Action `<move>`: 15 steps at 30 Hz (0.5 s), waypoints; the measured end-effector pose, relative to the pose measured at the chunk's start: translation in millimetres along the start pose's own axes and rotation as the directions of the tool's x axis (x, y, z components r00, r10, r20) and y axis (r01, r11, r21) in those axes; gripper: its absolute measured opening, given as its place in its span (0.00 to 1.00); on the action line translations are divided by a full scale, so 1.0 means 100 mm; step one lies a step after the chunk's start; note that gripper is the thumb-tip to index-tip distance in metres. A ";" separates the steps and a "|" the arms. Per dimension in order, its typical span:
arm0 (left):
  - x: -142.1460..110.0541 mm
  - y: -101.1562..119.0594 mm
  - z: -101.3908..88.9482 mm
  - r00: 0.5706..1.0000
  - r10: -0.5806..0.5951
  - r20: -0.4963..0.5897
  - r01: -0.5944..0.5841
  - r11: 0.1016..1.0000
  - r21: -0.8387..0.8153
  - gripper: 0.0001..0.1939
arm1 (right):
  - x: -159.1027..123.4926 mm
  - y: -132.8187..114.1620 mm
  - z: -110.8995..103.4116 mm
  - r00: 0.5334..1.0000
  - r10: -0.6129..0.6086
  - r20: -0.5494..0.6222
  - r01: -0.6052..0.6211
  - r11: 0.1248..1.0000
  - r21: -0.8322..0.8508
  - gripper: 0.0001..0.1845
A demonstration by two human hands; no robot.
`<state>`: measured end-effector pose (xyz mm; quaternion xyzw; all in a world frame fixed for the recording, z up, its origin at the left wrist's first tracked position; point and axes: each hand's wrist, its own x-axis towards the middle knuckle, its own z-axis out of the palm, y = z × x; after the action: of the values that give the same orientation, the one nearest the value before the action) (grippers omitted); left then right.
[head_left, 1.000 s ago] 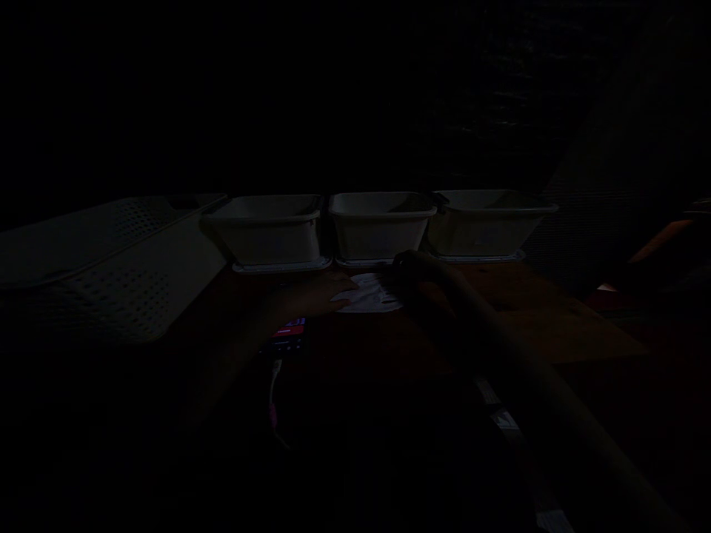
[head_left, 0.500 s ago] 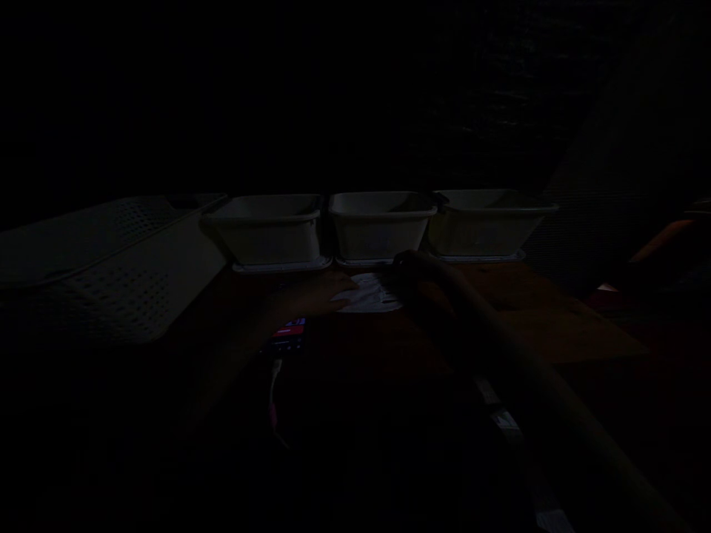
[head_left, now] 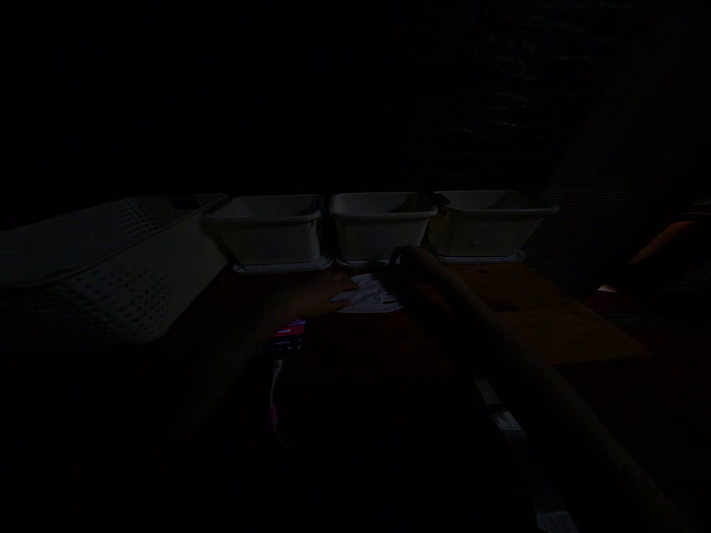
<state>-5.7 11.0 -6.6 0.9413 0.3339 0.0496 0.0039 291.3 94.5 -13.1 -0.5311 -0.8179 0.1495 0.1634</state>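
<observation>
The scene is very dark. A crumpled white piece, cloth-like (head_left: 369,297), lies on the wooden table between my hands; its exact kind is hard to make out. My left hand (head_left: 329,292) rests at its left edge with fingers stretched out onto it, open. At the upper right edge of the white piece is my right hand (head_left: 414,259), its fingers bent downward. Shadow hides most of those fingers, so I cannot tell whether they grip anything. Beneath my left forearm lies a phone (head_left: 289,337) with a lit screen, and a white cable (head_left: 274,381) runs from it.
Along the back stand three pale plastic tubs: left (head_left: 272,237), middle (head_left: 381,233) and right (head_left: 481,229). A perforated white basket (head_left: 183,263) is at the left. Another person's arm (head_left: 663,244) shows at the far right. The wooden tabletop (head_left: 572,329) extends rightward.
My right hand has risen very slightly, with its fingers a little more arched. My left hand and the white piece stay almost still.
</observation>
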 end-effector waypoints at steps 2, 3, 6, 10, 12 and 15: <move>0.00 0.00 0.00 1.000 -0.006 -0.002 0.006 1.000 -0.008 0.20 | 0.00 -0.06 0.02 0.991 -0.086 -0.106 0.085 0.996 -0.011 0.15; 0.00 0.00 0.00 1.000 -0.004 -0.003 0.004 1.000 -0.013 0.20 | 0.00 -0.09 0.04 0.985 -0.115 -0.132 0.114 0.993 -0.011 0.15; 0.01 0.00 0.00 1.000 0.000 -0.010 0.000 1.000 -0.015 0.20 | 0.01 -0.17 0.10 0.978 -0.182 -0.103 0.184 0.983 0.001 0.16; 0.01 0.00 0.00 1.000 -0.003 -0.004 0.003 1.000 -0.003 0.20 | 0.04 -0.25 0.17 0.980 -0.194 -0.042 0.196 0.979 0.056 0.17; 0.01 0.00 0.01 1.000 -0.001 -0.003 0.001 1.000 -0.004 0.20 | 0.03 -0.29 0.19 0.991 -0.135 -0.023 0.136 0.988 0.070 0.16; 0.01 -0.01 0.02 1.000 0.012 -0.019 -0.012 1.000 -0.002 0.19 | 0.00 -0.38 0.18 0.991 -0.118 0.062 0.118 0.993 -0.004 0.12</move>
<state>-5.6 12.2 -8.2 0.9428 0.3281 0.0591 0.0014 252.5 78.3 -13.0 -0.4777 -0.8530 0.1526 0.1446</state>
